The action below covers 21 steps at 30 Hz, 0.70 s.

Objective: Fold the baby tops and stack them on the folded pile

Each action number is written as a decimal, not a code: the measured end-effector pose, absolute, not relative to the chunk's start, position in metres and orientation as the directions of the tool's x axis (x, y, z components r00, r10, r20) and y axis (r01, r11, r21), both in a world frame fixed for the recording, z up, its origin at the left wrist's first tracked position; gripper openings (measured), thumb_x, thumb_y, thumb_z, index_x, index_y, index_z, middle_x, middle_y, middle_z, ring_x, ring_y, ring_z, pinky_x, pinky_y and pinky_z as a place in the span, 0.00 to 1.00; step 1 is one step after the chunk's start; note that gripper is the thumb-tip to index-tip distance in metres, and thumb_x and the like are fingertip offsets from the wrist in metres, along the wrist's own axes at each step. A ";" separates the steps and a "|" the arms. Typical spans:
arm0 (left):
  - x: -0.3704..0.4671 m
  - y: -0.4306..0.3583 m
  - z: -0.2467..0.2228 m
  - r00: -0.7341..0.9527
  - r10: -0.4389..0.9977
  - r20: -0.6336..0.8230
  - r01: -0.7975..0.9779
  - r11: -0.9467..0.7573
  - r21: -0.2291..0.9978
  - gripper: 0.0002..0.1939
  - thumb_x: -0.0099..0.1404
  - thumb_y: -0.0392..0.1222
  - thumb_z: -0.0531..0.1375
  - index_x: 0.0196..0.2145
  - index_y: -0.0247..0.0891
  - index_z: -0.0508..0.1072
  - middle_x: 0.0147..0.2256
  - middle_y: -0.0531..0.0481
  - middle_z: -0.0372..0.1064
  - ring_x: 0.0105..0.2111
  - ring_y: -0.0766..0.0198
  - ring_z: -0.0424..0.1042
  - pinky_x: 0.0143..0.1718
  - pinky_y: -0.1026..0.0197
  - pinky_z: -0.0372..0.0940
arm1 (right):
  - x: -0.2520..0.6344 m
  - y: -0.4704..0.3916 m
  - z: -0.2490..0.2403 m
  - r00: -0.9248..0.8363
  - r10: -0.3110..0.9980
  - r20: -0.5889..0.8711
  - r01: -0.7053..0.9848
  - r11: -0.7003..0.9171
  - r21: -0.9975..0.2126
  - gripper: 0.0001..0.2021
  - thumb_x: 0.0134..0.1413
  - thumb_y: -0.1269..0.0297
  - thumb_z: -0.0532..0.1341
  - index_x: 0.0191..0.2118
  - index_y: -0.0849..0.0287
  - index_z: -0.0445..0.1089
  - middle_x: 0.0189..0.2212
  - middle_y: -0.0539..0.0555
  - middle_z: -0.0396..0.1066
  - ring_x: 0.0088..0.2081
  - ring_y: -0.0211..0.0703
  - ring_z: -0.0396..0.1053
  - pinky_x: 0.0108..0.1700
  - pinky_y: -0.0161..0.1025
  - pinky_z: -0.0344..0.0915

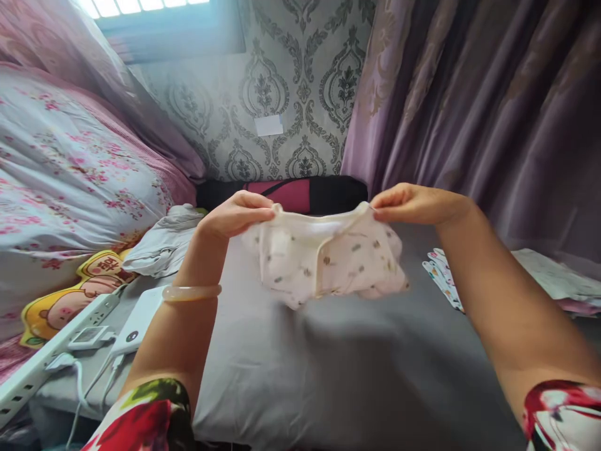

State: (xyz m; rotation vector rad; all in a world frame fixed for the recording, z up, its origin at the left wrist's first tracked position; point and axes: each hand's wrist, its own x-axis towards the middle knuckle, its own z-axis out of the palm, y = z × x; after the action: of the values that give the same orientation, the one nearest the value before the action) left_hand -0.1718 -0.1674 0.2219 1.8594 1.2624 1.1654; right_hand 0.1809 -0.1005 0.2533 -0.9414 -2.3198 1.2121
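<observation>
A small white baby shirt [347,257] with a scattered print and cream trim hangs in the air above the grey sheet [263,369]. My left hand [239,212] pinches its upper left corner by the neckline. At the upper right corner, my right hand [408,203] pinches the cloth between thumb and fingers. The neck edge is stretched between both hands, and the lower part is folded or bunched and slightly blurred. A pale bangle [191,292] circles my left wrist.
Folded printed cloths [444,275] lie on the right, with more cloth [549,275] beyond my forearm. At left are a grey cloth pile [164,241], a pig cushion [70,300], a power strip [51,351] and a white box [141,319] with cables. A black-and-maroon roll [286,195] lies along the wall.
</observation>
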 end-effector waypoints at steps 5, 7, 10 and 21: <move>-0.165 -0.161 0.222 0.112 0.929 0.354 0.380 -0.369 0.848 0.19 0.48 0.55 0.70 0.30 0.36 0.81 0.26 0.48 0.75 0.28 0.63 0.73 0.31 0.61 0.67 | 0.176 -0.096 0.253 -0.619 0.773 0.141 0.385 0.455 -0.803 0.15 0.36 0.50 0.73 0.28 0.56 0.79 0.24 0.49 0.76 0.33 0.46 0.74 0.35 0.40 0.70; -0.162 -0.160 0.222 0.104 0.911 0.399 0.315 -0.410 0.856 0.19 0.50 0.55 0.70 0.32 0.36 0.81 0.29 0.47 0.76 0.32 0.62 0.73 0.35 0.60 0.68 | 0.174 -0.095 0.252 -0.612 0.776 0.152 0.368 0.449 -0.814 0.16 0.36 0.50 0.73 0.30 0.56 0.79 0.25 0.50 0.76 0.34 0.47 0.74 0.36 0.41 0.71; -0.159 -0.157 0.221 0.080 0.903 0.423 0.340 -0.423 0.840 0.16 0.49 0.51 0.71 0.30 0.36 0.81 0.28 0.48 0.76 0.33 0.62 0.73 0.35 0.60 0.68 | 0.173 -0.089 0.249 -0.537 0.810 0.235 0.335 0.461 -0.822 0.17 0.37 0.48 0.72 0.31 0.56 0.79 0.25 0.50 0.76 0.34 0.46 0.74 0.36 0.41 0.71; -0.159 -0.127 0.204 -0.122 0.856 0.503 0.290 -0.453 0.843 0.20 0.49 0.55 0.70 0.30 0.34 0.77 0.24 0.52 0.71 0.25 0.69 0.66 0.27 0.66 0.61 | 0.155 -0.057 0.226 -0.391 0.810 0.437 0.203 0.540 -0.817 0.24 0.39 0.41 0.70 0.33 0.58 0.78 0.30 0.52 0.77 0.31 0.42 0.72 0.35 0.39 0.70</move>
State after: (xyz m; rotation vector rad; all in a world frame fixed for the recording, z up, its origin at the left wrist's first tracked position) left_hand -0.1590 -0.1267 0.2037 1.6887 1.2695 1.6087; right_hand 0.1548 -0.0573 0.2259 -0.8288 -1.8862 0.8568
